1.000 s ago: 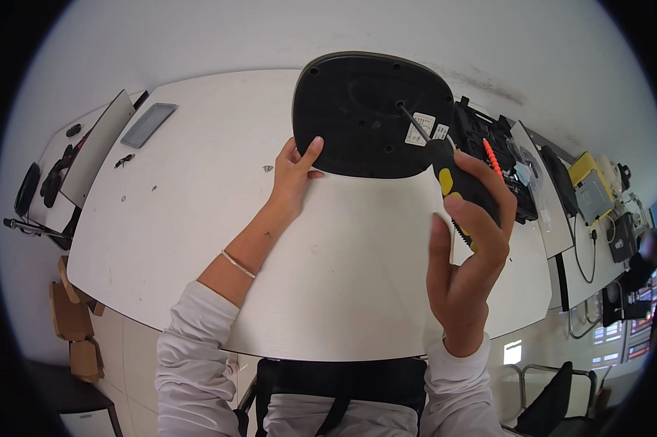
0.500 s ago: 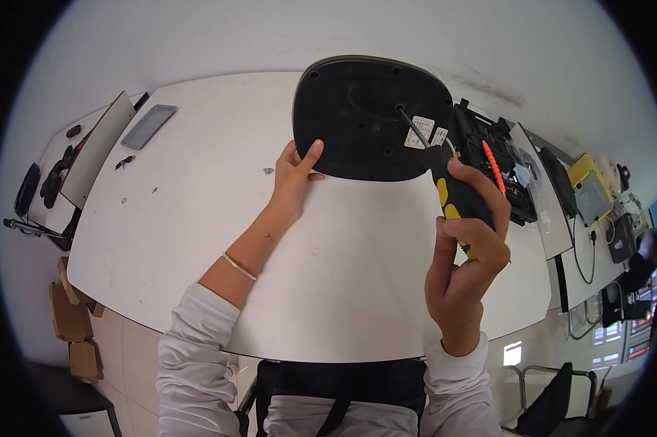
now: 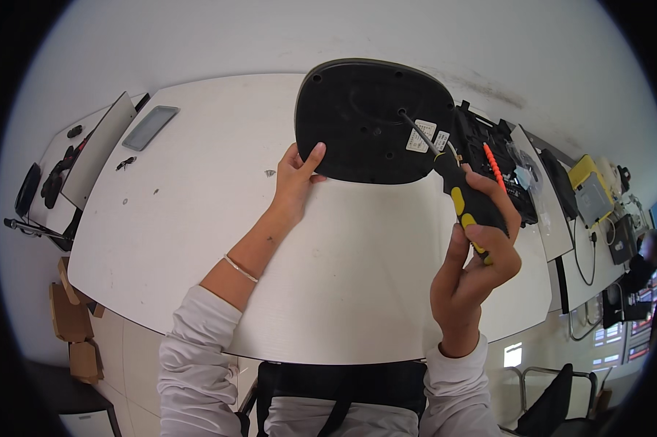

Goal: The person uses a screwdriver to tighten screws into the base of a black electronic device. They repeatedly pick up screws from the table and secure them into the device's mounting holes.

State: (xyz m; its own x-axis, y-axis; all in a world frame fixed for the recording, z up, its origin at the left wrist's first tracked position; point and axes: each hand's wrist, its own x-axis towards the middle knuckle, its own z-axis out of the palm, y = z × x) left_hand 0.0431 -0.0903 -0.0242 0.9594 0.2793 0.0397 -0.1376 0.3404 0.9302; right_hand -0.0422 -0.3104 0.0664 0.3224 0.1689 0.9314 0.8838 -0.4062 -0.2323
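Note:
A black rounded plastic housing [image 3: 357, 109] is held up above the far part of the white table, its flat side with screw holes and white labels facing me. My left hand [image 3: 298, 178] grips its lower left edge, thumb on the face, other fingers behind. My right hand [image 3: 481, 258] is wrapped round the black and yellow handle of a screwdriver [image 3: 477, 207]. The screwdriver's thin shaft slants up to the left, and its tip sits at a hole right of the housing's middle. Whether a screw is in that hole I cannot tell.
A black tool case [image 3: 488, 146] with an orange spiral-shaped tool [image 3: 494, 167] lies open at the right. On the table's left are a grey tray [image 3: 151, 127], a small dark item [image 3: 126, 164] and tiny loose parts [image 3: 270, 173]. Cardboard boxes [image 3: 71, 313] stand on the floor at left.
My right hand and the screwdriver handle have shifted slightly right and down, and the grip has turned a little. The housing has moved slightly downward with its tip contact kept.

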